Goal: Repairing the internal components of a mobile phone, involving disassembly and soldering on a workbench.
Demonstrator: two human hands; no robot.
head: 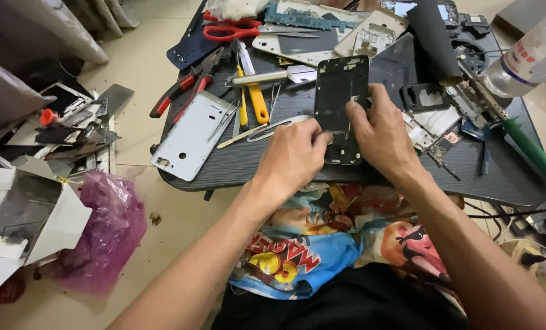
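Over a low dark tabletop [236, 174], seen from a head-worn camera, a seated person's two bare forearms reach forward above a brightly printed shirt [309, 244]. Near the front edge, the left hand [291, 156] is curled with its fingertips pinched together against the lower part of a black phone frame [341, 104]; whether a small tool sits in that grip cannot be told. The right hand [380, 131] clamps the same frame from the right side, thumb pressing on its face and fingers wrapped behind the edge. The frame lies tilted near the tabletop's middle front, its top end pointing away from the person. Just left of the hands lie metal tweezers [267, 128] and a silver phone back cover [193, 134]. Beyond them sit a yellow-handled screwdriver [254, 101] and red-handled pliers [184, 85], with red-handled scissors [233, 29] farther back. To the right, small circuit parts [444, 131] are scattered beside a green-handled tool [530, 146], and a clear plastic bottle [523, 61] lies near the far right corner. On the floor to the left, a purple plastic bag [108, 223] rests beside a torn white cardboard box [34, 214].
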